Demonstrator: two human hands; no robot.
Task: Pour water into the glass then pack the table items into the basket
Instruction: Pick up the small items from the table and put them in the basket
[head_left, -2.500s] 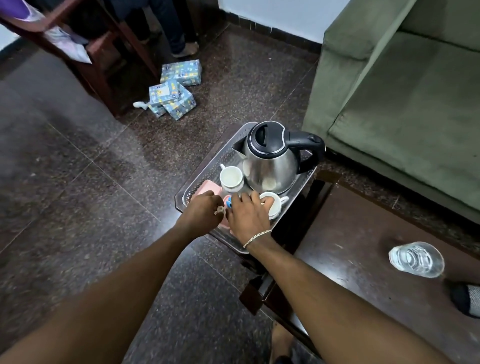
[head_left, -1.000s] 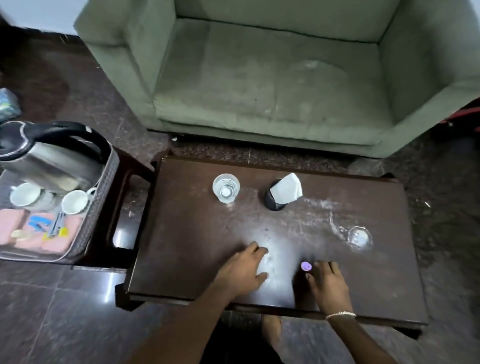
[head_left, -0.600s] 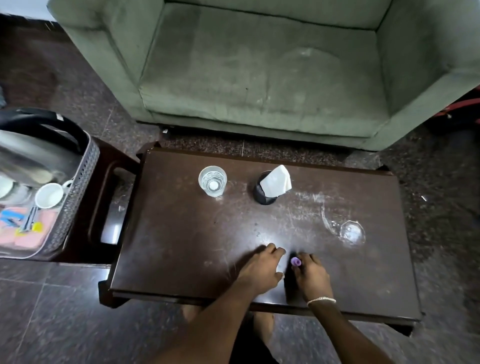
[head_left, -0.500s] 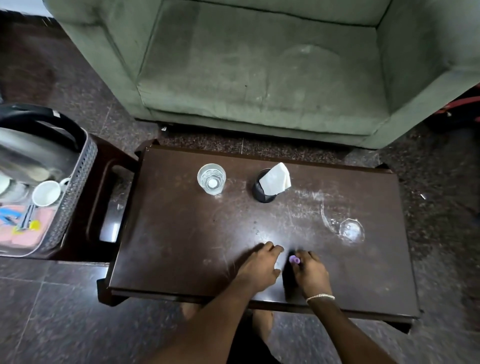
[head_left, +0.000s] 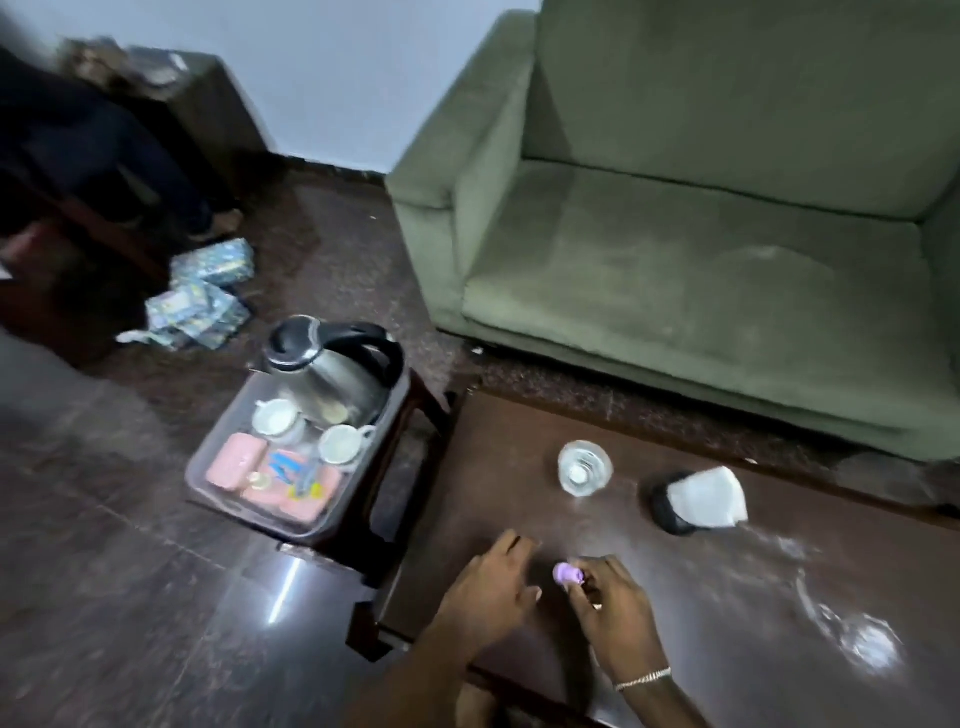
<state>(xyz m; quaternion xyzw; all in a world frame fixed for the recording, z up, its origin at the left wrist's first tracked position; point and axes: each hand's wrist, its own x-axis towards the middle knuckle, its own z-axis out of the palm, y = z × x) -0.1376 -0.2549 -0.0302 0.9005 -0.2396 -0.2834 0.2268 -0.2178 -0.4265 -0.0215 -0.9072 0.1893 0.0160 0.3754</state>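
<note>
My right hand (head_left: 613, 608) pinches a small purple object (head_left: 567, 573) just above the dark wooden table (head_left: 519, 441). Beside it my left hand (head_left: 491, 590) hovers over the table with fingers apart and nothing in it. A glass of water (head_left: 584, 466) stands farther back on the table. Right of the glass is a black holder with a white napkin (head_left: 701, 501). An empty clear glass (head_left: 865, 642) sits at the table's right. The grey basket (head_left: 387, 410) rests on a stool at the left and holds a steel kettle (head_left: 324, 371), two white cups (head_left: 340, 442) and pink items (head_left: 234, 457).
A green sofa (head_left: 701, 260) stands behind the table. Blue patterned packets (head_left: 202, 296) lie on the dark tiled floor at the left, near a person's legs (head_left: 104, 156) and dark wooden furniture (head_left: 208, 114).
My right hand has lifted the small purple object off the table. The view has swung left, bringing the basket back into full sight. My left hand has stayed beside the right one.
</note>
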